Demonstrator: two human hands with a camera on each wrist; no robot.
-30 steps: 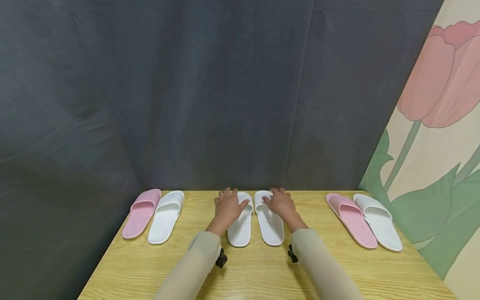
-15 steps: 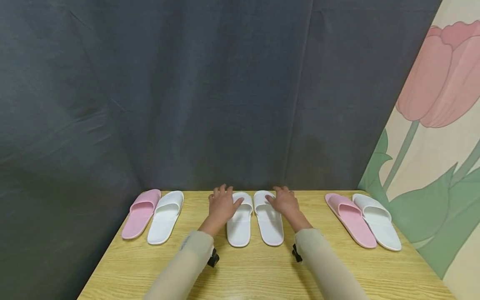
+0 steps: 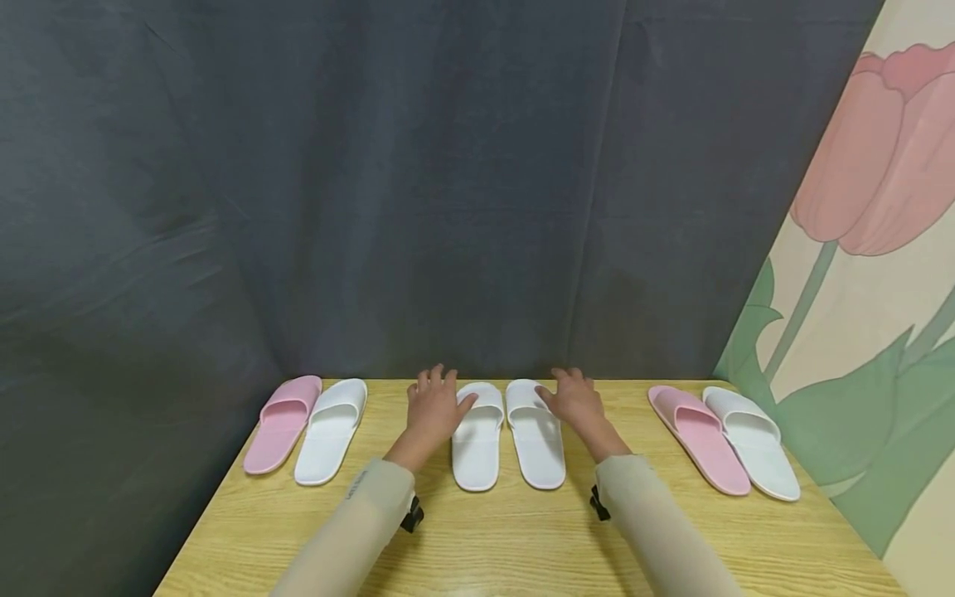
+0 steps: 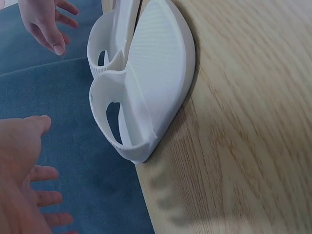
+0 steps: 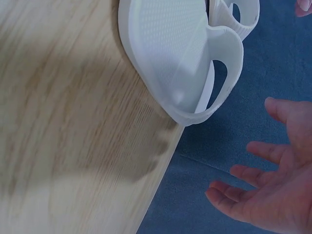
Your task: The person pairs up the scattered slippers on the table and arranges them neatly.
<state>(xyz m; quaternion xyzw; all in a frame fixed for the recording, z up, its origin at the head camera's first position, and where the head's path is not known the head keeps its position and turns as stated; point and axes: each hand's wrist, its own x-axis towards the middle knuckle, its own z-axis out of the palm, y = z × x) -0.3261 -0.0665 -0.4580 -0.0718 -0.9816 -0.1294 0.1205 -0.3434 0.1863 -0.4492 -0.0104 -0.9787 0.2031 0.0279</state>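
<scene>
Two white slippers lay flat at mid-table, toes at the far edge: the left middle slipper point(image 3: 476, 456) and the right middle slipper point(image 3: 539, 454). I read a narrow gap between them, widening toward the heels.

Left hand point(image 3: 433, 409): beside the toe of the left middle slipper, fingers straight and spread, thumb apart. On the left wrist camera I saw daylight between hand and strap. Right hand point(image 3: 578, 402): same on its side, fingers loose and apart, thumb toward the right middle slipper; the right wrist camera showed me it clear of the strap.

Pale sleeves point(image 3: 346, 526) on both arms, black wrist mount point(image 3: 413, 516) under the left cuff.

Further out, I noted a pink slipper point(image 3: 274, 439) and a white one close together at the table's left, and another such pair at its right. Wood-grain table point(image 3: 492, 551); dark curtain point(image 3: 448, 182) behind; tulip mural point(image 3: 854, 166) on the right.
</scene>
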